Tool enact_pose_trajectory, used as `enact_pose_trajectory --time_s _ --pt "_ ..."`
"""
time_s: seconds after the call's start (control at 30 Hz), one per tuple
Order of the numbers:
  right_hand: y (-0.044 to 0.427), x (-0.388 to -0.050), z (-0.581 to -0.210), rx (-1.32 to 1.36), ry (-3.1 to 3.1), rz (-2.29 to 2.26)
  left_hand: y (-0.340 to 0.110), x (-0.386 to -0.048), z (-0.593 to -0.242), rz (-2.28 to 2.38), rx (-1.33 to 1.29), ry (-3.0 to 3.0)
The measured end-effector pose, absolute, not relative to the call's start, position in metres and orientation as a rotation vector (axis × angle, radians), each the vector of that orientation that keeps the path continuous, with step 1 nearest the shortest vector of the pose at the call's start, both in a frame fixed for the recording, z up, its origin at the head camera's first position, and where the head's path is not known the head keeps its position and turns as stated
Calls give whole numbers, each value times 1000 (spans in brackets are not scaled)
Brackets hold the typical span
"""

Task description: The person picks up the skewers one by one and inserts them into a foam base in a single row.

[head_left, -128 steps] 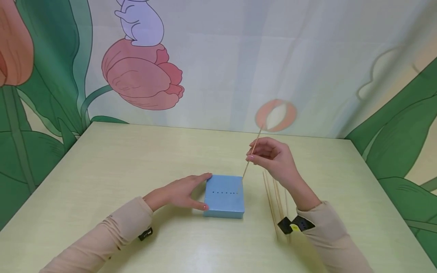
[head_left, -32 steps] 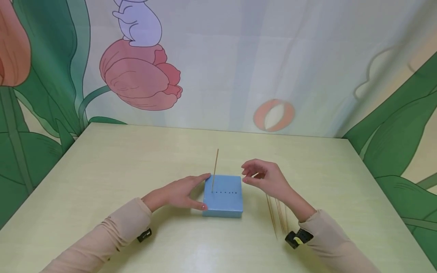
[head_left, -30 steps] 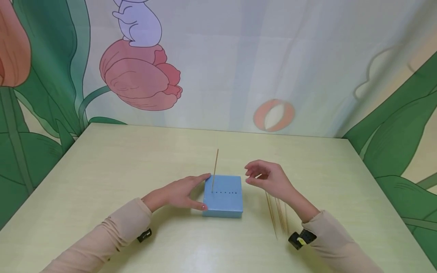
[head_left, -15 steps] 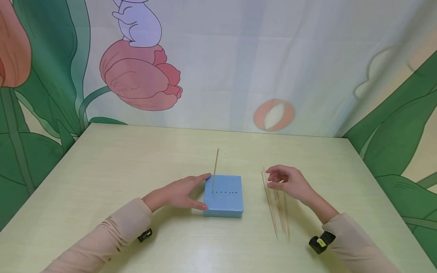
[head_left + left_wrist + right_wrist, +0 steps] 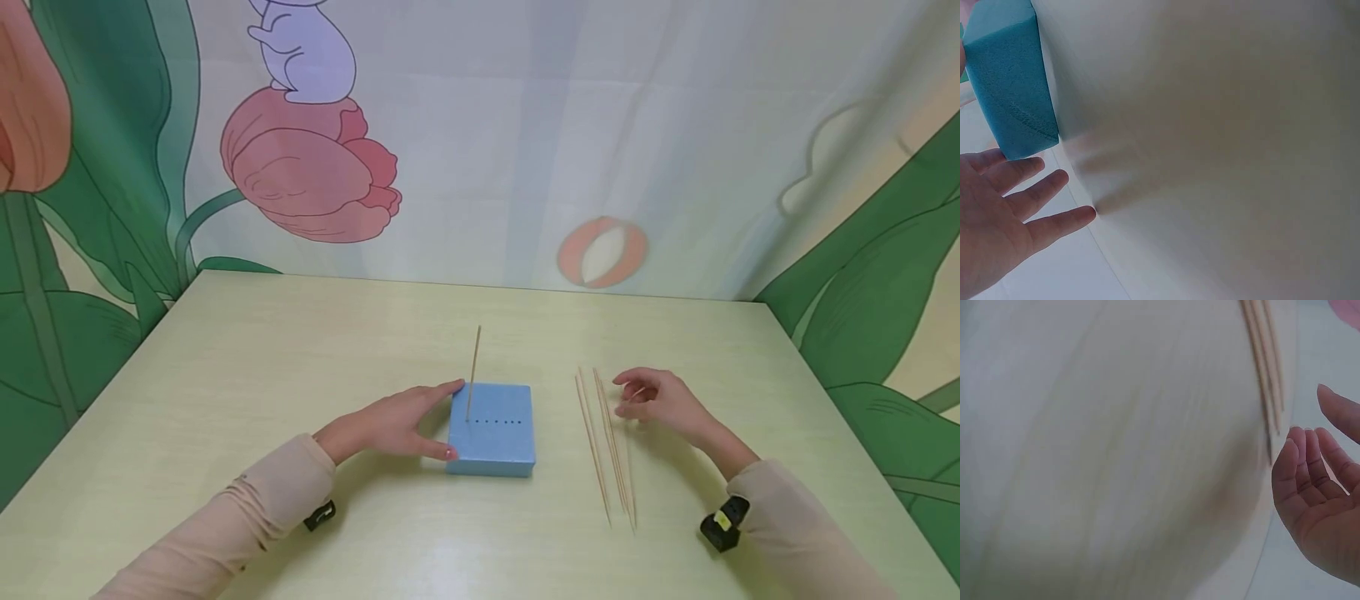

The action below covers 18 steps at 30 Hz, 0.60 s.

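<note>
A light blue foam-like block [image 5: 491, 446] lies on the table, with a row of small holes across its top. One thin wooden skewer [image 5: 474, 373] stands nearly upright in the leftmost hole. My left hand [image 5: 393, 421] rests against the block's left end, thumb at the near corner and index finger at the far one; the left wrist view shows the other fingers straight and spread. Several loose skewers [image 5: 602, 442] lie right of the block. Over the far end of the rightmost one is my right hand [image 5: 663, 404], thumb and fingers apart in the right wrist view.
The pale table [image 5: 337, 333] reaches back to a curtain [image 5: 465, 150] printed with flowers and leaves. Dark wrist cameras sit at both sleeves. Bare tabletop shows between the block and the loose skewers.
The right hand first held a skewer over the block; that skewer now stands in the leftmost hole. Since then the right hand has let go and moved right to the loose skewers. Left hand unmoved.
</note>
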State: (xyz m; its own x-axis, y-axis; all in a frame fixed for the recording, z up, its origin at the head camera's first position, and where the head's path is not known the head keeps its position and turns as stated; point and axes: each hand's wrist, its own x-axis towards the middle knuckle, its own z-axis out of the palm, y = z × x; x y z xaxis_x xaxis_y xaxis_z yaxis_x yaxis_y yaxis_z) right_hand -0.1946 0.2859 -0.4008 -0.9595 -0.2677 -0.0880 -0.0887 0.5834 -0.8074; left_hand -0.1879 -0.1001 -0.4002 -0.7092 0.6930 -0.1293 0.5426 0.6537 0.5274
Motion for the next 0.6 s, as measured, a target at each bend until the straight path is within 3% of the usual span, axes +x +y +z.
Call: enact_pose_trajectory --time_s 0.6 --pt "313 -215 -420 -312 2636 -1099 -100 -188 -401 654 976 2546"
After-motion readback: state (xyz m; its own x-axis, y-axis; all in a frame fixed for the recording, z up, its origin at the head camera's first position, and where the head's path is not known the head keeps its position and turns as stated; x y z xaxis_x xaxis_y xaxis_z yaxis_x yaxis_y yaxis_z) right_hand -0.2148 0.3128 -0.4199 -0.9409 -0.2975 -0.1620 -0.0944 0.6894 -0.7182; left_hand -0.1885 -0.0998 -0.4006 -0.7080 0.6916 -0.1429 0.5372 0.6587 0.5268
